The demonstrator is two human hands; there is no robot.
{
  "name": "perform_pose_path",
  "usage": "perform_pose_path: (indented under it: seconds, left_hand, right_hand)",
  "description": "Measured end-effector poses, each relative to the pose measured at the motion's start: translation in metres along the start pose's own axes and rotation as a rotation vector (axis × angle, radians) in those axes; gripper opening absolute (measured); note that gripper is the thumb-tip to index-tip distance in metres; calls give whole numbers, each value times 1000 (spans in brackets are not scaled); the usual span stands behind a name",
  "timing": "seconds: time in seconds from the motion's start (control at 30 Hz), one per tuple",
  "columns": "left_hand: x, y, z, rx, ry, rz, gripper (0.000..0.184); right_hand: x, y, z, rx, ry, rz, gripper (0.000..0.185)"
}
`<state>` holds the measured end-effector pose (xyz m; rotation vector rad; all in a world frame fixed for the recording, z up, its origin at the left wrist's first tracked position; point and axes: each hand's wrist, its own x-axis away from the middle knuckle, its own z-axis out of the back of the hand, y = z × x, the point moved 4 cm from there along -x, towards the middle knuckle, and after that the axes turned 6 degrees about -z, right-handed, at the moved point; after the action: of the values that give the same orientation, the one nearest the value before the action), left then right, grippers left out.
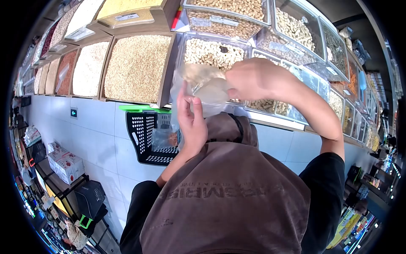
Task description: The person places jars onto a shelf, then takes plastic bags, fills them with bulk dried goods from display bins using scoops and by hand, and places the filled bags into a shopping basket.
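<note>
My left hand [192, 120] holds up a translucent plastic bag [177, 95], thumb and fingers at its near side. My right hand [251, 78], slightly blurred, is closed at the bag's right side; a clear, rounded scoop-like thing [211, 91] lies between the hands, and its handle is hidden. Pale nuts show through the upper part of the bag. Just behind it is a clear bin of pistachio-like nuts [211, 53] with a dark object on top.
Wooden bins of grain [137, 67] stand to the left, more clear nut bins [294, 27] to the right. A black basket [144, 146] with green handles and a bagged item sits below the counter. Stacked boxes [66, 165] stand at the far left.
</note>
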<state>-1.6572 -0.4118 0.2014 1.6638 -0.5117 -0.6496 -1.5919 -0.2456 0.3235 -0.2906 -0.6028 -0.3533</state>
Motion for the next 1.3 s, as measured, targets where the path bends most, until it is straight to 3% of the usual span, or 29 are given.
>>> perform_pose_path:
  seconds: [0.07, 0.13, 0.23, 0.33, 0.4, 0.47, 0.57, 0.6, 0.63, 0.67, 0.77, 0.93, 1.07, 1.3]
  left_hand:
    - [0, -3, 9, 21, 27, 23, 13]
    - [0, -3, 20, 19, 95, 69, 14]
    - [5, -7, 33, 77, 211, 124, 17]
    - [8, -13, 41, 58, 236, 136, 17]
    - [8, -13, 43, 24, 229, 161, 15]
    - [7, -13, 44, -6, 218, 182, 41]
    - [3, -13, 42, 12, 243, 198, 40]
    - [1, -10, 41, 15, 276, 204, 14]
    - [1, -10, 41, 18, 292, 209, 7]
    - [0, -10, 41, 20, 308, 213, 17]
    - [-1, -18, 46, 21, 327, 210, 16]
    - [-2, -16, 48, -21, 323, 185, 15]
    - [-6, -14, 47, -11, 349, 137, 16]
    - [-12, -15, 40, 15, 250, 63, 19]
  right_hand:
    - [6, 18, 10, -14, 74, 15, 35]
    - [13, 55, 33, -113, -3, -283, 38]
    - [-9, 113, 24, -23, 31, -320, 40]
    - [-48, 144, -27, -375, -190, -512, 32]
    - [-85, 147, -61, -499, -297, -528, 30]
    - [-121, 148, -95, -489, -293, -528, 37]
    - [-145, 137, -119, -791, -272, -521, 37]
    - [-145, 133, -122, -830, -256, -507, 36]
    - [-145, 130, -126, -870, -240, -494, 36]
    - [-149, 130, -142, -868, -243, -494, 36]
    - [-174, 122, -194, -1297, -91, -489, 44]
    - [-161, 107, -211, -1381, 74, -518, 46]
    - [-144, 103, -216, -1521, 84, -452, 45]
    - [-90, 98, -210, -1416, 165, -477, 47]
